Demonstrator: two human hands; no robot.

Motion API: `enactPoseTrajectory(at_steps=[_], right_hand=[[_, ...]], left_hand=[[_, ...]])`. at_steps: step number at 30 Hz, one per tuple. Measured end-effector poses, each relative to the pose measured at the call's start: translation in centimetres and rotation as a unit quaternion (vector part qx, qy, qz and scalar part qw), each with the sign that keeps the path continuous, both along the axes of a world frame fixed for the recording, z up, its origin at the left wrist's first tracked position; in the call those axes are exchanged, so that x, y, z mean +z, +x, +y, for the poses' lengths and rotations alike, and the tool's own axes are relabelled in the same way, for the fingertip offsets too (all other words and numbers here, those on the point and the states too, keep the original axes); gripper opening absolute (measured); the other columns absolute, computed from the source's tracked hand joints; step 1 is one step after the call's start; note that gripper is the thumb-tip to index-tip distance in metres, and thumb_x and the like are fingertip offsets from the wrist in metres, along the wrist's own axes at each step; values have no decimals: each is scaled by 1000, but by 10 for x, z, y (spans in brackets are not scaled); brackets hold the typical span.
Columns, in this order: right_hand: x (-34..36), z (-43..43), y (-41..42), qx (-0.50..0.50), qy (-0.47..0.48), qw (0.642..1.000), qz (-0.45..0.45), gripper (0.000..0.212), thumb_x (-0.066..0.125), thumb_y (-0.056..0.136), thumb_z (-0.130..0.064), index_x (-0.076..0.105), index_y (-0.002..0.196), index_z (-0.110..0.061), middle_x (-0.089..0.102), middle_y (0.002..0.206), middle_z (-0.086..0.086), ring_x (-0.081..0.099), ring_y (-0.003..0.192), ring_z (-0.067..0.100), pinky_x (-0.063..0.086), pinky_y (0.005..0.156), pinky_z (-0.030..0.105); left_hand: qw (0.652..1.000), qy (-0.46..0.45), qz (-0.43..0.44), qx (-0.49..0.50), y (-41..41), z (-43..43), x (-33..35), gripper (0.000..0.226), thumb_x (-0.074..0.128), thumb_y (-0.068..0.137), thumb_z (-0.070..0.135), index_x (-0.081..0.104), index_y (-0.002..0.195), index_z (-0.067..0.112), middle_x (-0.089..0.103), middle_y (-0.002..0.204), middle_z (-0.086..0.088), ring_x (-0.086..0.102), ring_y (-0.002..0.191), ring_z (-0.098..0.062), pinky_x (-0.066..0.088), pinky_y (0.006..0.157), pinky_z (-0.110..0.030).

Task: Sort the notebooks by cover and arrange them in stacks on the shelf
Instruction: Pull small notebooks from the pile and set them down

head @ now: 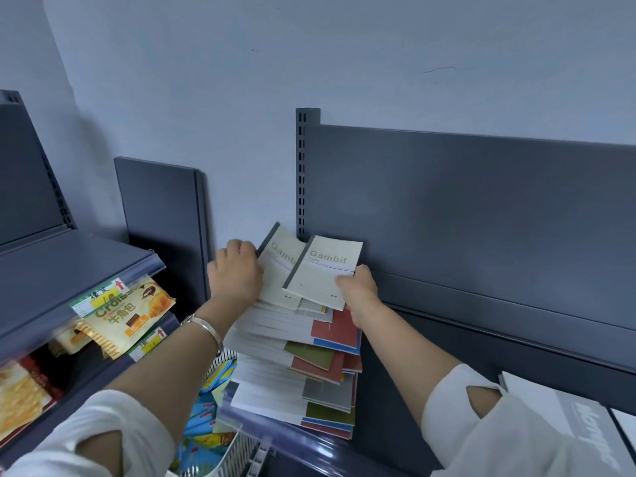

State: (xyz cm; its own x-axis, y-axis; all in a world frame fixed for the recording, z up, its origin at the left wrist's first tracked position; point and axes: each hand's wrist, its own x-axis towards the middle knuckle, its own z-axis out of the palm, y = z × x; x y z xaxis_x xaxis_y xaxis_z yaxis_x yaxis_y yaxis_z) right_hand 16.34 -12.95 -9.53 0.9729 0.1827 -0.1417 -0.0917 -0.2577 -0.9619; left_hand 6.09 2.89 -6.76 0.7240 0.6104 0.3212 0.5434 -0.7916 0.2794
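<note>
The two top notebooks (321, 271) are showing cream covers, dark grey spines and olive lettering. The stack (320, 364) beneath is flashing red, olive, blue and grey covers, all sitting against a slate-grey shelf (481, 208).

"Gambit" is printed in pale letters on the cover of the right notebook (327, 266), and again, partly covered, on the left notebook (280, 266). A snack packet (127, 311) reads "Crois…" above "牛角包". The upper shelf label (103, 292) bears handwriting too blurred to read. The lower shelf label (151, 342) perhaps reads "7.1". The grey cover (585, 432) carries blurred white lettering.
</note>
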Motion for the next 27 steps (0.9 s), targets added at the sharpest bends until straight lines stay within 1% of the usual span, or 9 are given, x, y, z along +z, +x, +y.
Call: enactPoseTrajectory(at_steps=[1, 3, 5, 9, 13, 15, 18, 22, 27], right_hand=[[0, -2, -2, -5, 14, 1000, -3, 19, 44, 92, -5, 47, 111, -9, 59, 112, 10, 60, 95, 26, 55, 76, 36], [0, -10, -6, -16, 50, 999, -2, 12, 43, 93, -6, 45, 104, -12, 59, 109, 10, 61, 94, 27, 57, 77, 41], [2, -23, -11, -30, 83, 996, 0, 11, 42, 94, -6, 44, 98, -16, 60, 107, 9, 61, 95, 26, 57, 76, 42], [9, -67, -20, -48, 126, 991, 2, 17, 40, 93, -1, 45, 97, -17, 57, 93, -1, 56, 79, 14, 50, 59, 29], [9, -122, -19, -86, 108, 990, 0, 23, 41, 88, -1, 51, 106, -11, 62, 108, 8, 60, 95, 25, 54, 79, 40], [3, -152, -19, -91, 76, 993, -4, 27, 42, 88, 0, 53, 111, -9, 62, 114, 10, 60, 99, 27, 53, 79, 38], [-16, -193, -25, -93, 23, 995, 4, 36, 40, 89, 3, 48, 121, -13, 62, 116, 6, 59, 101, 25, 52, 78, 34], [-43, -234, -39, -70, -87, 993, 24, 57, 35, 92, 2, 34, 145, -21, 54, 130, 10, 55, 112, 28, 48, 90, 36], [-62, -256, -65, -1, -229, 973, 6, 52, 33, 93, 2, 34, 143, -9, 50, 132, 17, 52, 117, 32, 46, 93, 33]], left_hand=[[998, 4, -42, -37, -2, -5, 3, 30, 43, 94, 17, 46, 123, 9, 51, 124, -12, 49, 112, -34, 40, 92, -42], [980, -115, -118, -114, -7, -16, 15, 23, 37, 96, 12, 41, 118, 11, 58, 110, -11, 56, 98, -35, 47, 83, -43], [939, -259, -154, -164, -8, -29, 26, 16, 35, 96, 10, 37, 112, 15, 59, 103, -11, 59, 90, -33, 50, 79, -44], [844, -462, -184, -201, -3, -67, 29, 14, 37, 96, 5, 33, 105, 15, 61, 100, -12, 59, 81, -27, 54, 71, -43], [794, -549, -166, -199, 10, -118, 19, 21, 42, 94, 3, 34, 107, 17, 62, 100, -13, 62, 79, -24, 52, 56, -35], [801, -536, -156, -219, 21, -142, 8, 35, 40, 92, -5, 34, 115, 20, 59, 109, -16, 59, 86, -28, 51, 61, -35], [848, -456, -102, -252, 33, -177, -14, 60, 31, 85, -13, 33, 136, 20, 53, 125, -16, 57, 104, -32, 53, 73, -40], [886, -412, -34, -208, 30, -217, -53, 49, 28, 89, -8, 53, 127, 12, 50, 126, -16, 54, 108, -34, 48, 75, -35], [930, -328, 43, -162, 13, -226, -95, 47, 33, 89, -5, 55, 125, 15, 46, 131, -19, 53, 110, -37, 47, 96, -40]])
